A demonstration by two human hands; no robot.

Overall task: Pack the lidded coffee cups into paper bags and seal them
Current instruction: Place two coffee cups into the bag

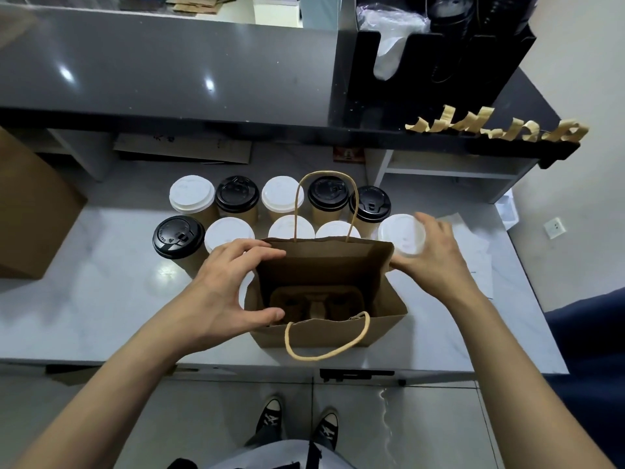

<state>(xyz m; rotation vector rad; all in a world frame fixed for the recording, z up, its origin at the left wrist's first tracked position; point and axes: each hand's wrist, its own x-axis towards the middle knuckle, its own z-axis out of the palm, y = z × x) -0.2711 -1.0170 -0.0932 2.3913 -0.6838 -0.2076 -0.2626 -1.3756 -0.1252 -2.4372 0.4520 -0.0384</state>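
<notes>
A brown paper bag (324, 265) with twisted handles stands open near the counter's front edge. A cardboard cup carrier (316, 304) lies at its bottom. My left hand (230, 286) holds the bag's left rim, fingers on the far wall and thumb on the near wall. My right hand (436, 252) grips a white-lidded coffee cup (400, 233) just right of the bag's far corner. Several more kraft cups with white lids (192, 193) or black lids (178, 235) stand in two rows behind the bag.
A cardboard box (30, 204) sits at the left of the pale counter (101, 299). Strips of brown paper tape (497, 125) hang on the dark raised ledge. A black holder (439, 62) with lids stands at the back right. White papers (477, 245) lie at the right.
</notes>
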